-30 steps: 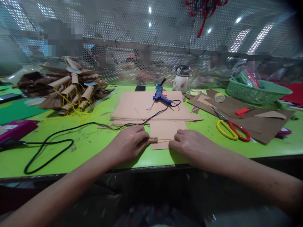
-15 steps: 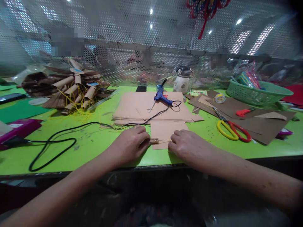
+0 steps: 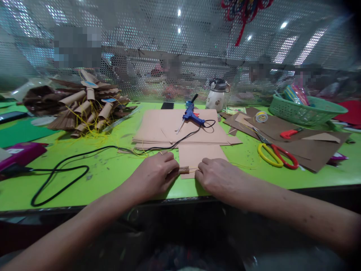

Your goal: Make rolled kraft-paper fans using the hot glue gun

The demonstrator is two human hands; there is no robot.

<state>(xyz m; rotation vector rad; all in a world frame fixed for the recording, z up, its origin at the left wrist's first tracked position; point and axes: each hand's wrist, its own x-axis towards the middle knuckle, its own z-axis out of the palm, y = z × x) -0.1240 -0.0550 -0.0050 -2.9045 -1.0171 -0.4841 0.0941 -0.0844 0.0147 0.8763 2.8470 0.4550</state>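
Note:
My left hand (image 3: pixel 158 172) is closed on a small brown piece (image 3: pixel 184 170), like folded or rolled paper; its near end sticks out past the fingertips. From that end a thin yellow string (image 3: pixel 193 169) runs to my right hand (image 3: pixel 213 174), whose fingers are pinched together on it. Loose string ends trail out on the right of that hand. Beneath both hands' fingertips lies a tan paper sheet (image 3: pixel 201 152), close to the table's front edge. Behind it, a blue glue gun (image 3: pixel 191 116) rests on a stack of tan paper (image 3: pixel 153 124).
Scissors (image 3: pixel 272 152), a string spool (image 3: pixel 261 116) and a red-handled cutter (image 3: pixel 291 133) lie on brown paper at right, before a green basket (image 3: pixel 307 109). A black cord (image 3: pixel 93 149) crosses the left side. Rolled paper pieces (image 3: pixel 91 105) are heaped back left; a bottle (image 3: pixel 217 94) stands behind.
My right hand has shifted slightly left, nearer the brown piece, and the string between the hands is shorter. My left hand keeps its hold in about the same place.

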